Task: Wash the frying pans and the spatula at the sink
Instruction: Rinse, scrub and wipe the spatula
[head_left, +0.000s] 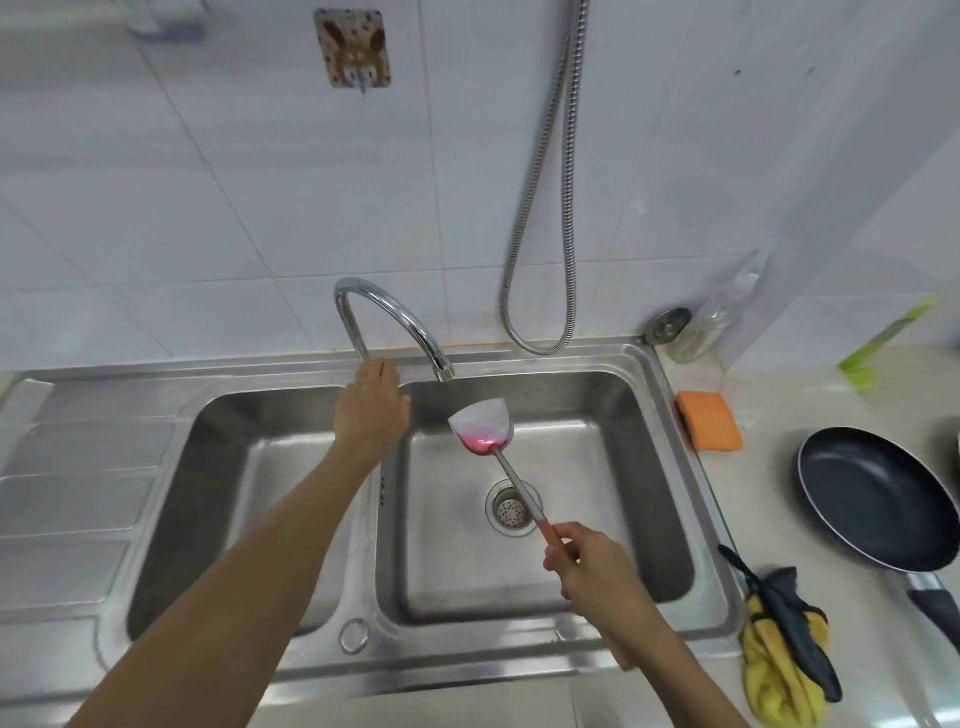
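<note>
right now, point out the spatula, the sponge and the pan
spatula (483, 423): head view, on its blade
sponge (709, 421): head view, on its orange top
pan (872, 499): head view, on its dark inside

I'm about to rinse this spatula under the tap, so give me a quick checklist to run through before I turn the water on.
1. Right hand grips the spatula handle: ok.
2. Spatula blade below the faucet outlet: ok, it is over the right basin.
3. Left hand at the faucet's base: ok; whether it holds a lever, cannot tell.
4. Water flowing: not ok, none visible.
5. Drain strainer clear: ok, nothing lies on it.
6. Sponge ready: ok, on the counter beside the right rim of the sink.
</note>
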